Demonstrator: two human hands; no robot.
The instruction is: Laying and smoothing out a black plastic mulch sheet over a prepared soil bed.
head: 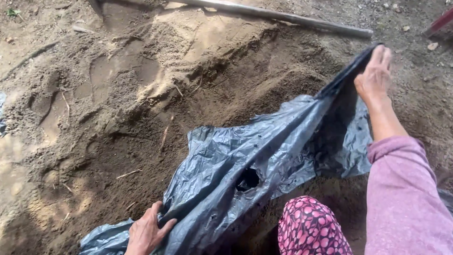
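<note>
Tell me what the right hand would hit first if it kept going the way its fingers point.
The right hand points up and away. Past the edge of the black plastic sheet lies bare sandy soil; the long pole lies off to the left, probably missed.

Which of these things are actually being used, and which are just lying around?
In use:
- black plastic bag, with a hole in it
- left hand, gripping its near end
- right hand, holding its far edge
- soil under the bag

Lying about:
- pole at the top
- twigs
- small stones
</note>
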